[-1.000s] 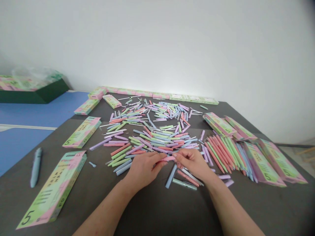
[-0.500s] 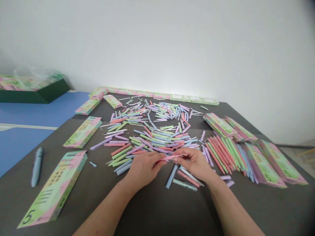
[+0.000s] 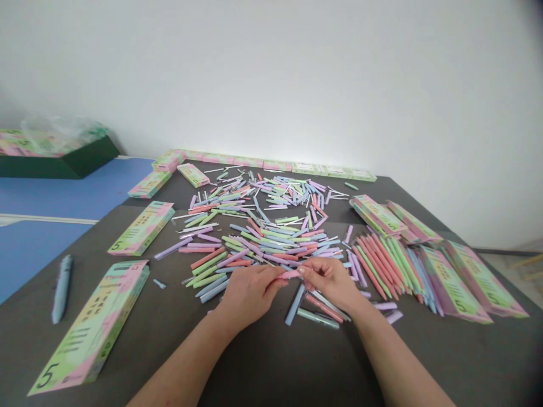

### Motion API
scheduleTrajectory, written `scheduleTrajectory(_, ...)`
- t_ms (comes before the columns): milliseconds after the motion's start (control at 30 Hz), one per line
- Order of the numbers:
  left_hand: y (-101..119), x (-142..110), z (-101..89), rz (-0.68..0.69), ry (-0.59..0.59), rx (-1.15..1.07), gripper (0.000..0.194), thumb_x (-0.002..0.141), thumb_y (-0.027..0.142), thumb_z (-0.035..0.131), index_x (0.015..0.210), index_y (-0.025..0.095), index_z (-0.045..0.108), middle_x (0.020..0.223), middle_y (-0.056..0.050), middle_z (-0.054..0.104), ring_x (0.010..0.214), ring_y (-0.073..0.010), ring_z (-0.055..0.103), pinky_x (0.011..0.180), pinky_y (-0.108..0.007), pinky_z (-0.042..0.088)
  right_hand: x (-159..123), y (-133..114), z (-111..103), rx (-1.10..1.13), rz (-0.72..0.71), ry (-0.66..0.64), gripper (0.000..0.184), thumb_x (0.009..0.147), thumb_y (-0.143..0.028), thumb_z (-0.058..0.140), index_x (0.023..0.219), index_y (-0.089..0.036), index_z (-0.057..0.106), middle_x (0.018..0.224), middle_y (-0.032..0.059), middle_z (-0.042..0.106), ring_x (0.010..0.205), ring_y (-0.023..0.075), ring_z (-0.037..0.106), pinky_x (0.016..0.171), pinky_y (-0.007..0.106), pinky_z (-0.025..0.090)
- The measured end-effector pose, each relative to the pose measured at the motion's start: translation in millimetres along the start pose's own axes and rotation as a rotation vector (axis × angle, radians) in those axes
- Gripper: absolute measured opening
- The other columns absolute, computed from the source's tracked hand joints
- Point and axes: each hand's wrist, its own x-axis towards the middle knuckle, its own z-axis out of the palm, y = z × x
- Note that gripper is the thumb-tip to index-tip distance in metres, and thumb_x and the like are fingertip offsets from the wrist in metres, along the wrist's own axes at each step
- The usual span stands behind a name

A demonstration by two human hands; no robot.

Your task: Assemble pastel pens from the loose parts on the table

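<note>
A small pink pen is held level between my two hands over the near edge of a pile of pastel pens and pen parts. My left hand pinches its left end between thumb and fingers. My right hand grips its right end the same way, covering that end. Under and beside my right hand lie a blue pen part, a pink pen part and a clear-green one. A neat row of red, green and blue pens lies to the right.
Printed pen boxes line the left side, including a near box, and the right side, including a far-right box. More boxes edge the back. A thick blue pen lies far left. A dark green tray sits on a blue table.
Both hands stay in nearly the same place. The right fingers have closed further over the pink pen, and less of it shows now.
</note>
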Motion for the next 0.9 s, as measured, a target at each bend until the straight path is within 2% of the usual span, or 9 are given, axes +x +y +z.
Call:
scheduleTrajectory(133, -0.8, 2.0, -1.3, -0.017, 0.006, 0.013, 0.021, 0.090, 0.034, 0.055, 0.100, 0.021, 0.068, 0.090, -0.003, 0.075, 0.078, -0.0208, 0.068, 0.070, -0.031, 0.045, 0.4, 1.1, 0.5, 0.011, -0.012, -0.006, 0.038, 0.088, -0.044, 0.054, 0.065, -0.015, 0.060, 0.053, -0.0009, 0.054, 0.050, 0.0111, 0.050, 0.050, 0.022, 0.036)
scheduleTrajectory(233, 0.7, 4.2, -5.7, -0.053, -0.012, -0.006, 0.021, 0.090, 0.035, 0.054, 0.096, 0.021, 0.069, 0.086, -0.003, 0.074, 0.077, -0.0206, 0.066, 0.069, -0.031, 0.044, -0.2, -0.7, -0.1, 0.058, -0.070, -0.002, 0.025, 0.085, -0.039, 0.061, 0.088, -0.016, 0.068, 0.077, 0.0047, 0.069, 0.070, 0.0160, 0.062, 0.062, 0.025, 0.046)
scheduleTrajectory(300, 2.8, 4.7, -9.1, -0.055, -0.043, -0.035, 0.022, 0.092, 0.033, 0.050, 0.097, 0.021, 0.068, 0.085, -0.003, 0.073, 0.077, -0.0197, 0.066, 0.070, -0.031, 0.043, -1.1, -2.4, -0.6, 0.068, -0.129, 0.025, 0.026, 0.082, -0.034, 0.065, 0.102, -0.019, 0.068, 0.095, 0.0065, 0.071, 0.083, 0.0184, 0.064, 0.071, 0.028, 0.049)
scheduleTrajectory(333, 3.8, 4.6, -10.5, -0.050, -0.057, -0.049, 0.023, 0.093, 0.033, 0.048, 0.098, 0.021, 0.068, 0.085, -0.003, 0.073, 0.077, -0.0191, 0.065, 0.070, -0.031, 0.043, -1.6, -3.1, -0.7, 0.058, -0.152, 0.044, 0.025, 0.081, -0.032, 0.066, 0.102, -0.019, 0.068, 0.097, 0.0066, 0.071, 0.085, 0.0186, 0.064, 0.072, 0.028, 0.049)
scheduleTrajectory(467, 4.4, 3.0, -10.9, -0.016, -0.055, -0.077, 0.022, 0.094, 0.029, 0.045, 0.098, 0.021, 0.066, 0.087, -0.002, 0.072, 0.077, -0.0181, 0.065, 0.069, -0.030, 0.043, -3.4, -3.4, 1.9, 0.000, -0.156, 0.117, 0.014, 0.080, -0.029, 0.067, 0.086, -0.018, 0.072, 0.083, 0.0056, 0.072, 0.073, 0.0171, 0.064, 0.065, 0.028, 0.050)
scheduleTrajectory(667, -0.6, 2.1, -1.6, 0.057, 0.036, -0.008, 0.018, 0.091, 0.025, 0.050, 0.099, 0.019, 0.065, 0.086, -0.003, 0.073, 0.074, -0.0197, 0.065, 0.064, -0.030, 0.043, -3.5, -0.8, 11.1, 0.109, -0.059, 0.157, 0.019, 0.079, -0.035, 0.068, 0.084, -0.017, 0.072, 0.065, 0.0026, 0.069, 0.056, 0.0153, 0.063, 0.054, 0.027, 0.051)
scheduleTrajectory(900, 0.7, 0.9, 1.2, 0.129, 0.153, 0.090, 0.018, 0.089, 0.021, 0.053, 0.101, 0.015, 0.065, 0.088, -0.004, 0.073, 0.075, -0.0206, 0.066, 0.067, -0.032, 0.044, -1.6, -4.9, 16.0, 0.268, 0.056, 0.141, 0.024, 0.075, -0.038, 0.071, 0.080, -0.014, 0.069, 0.056, 0.0004, 0.065, 0.045, 0.0124, 0.060, 0.043, 0.022, 0.048)
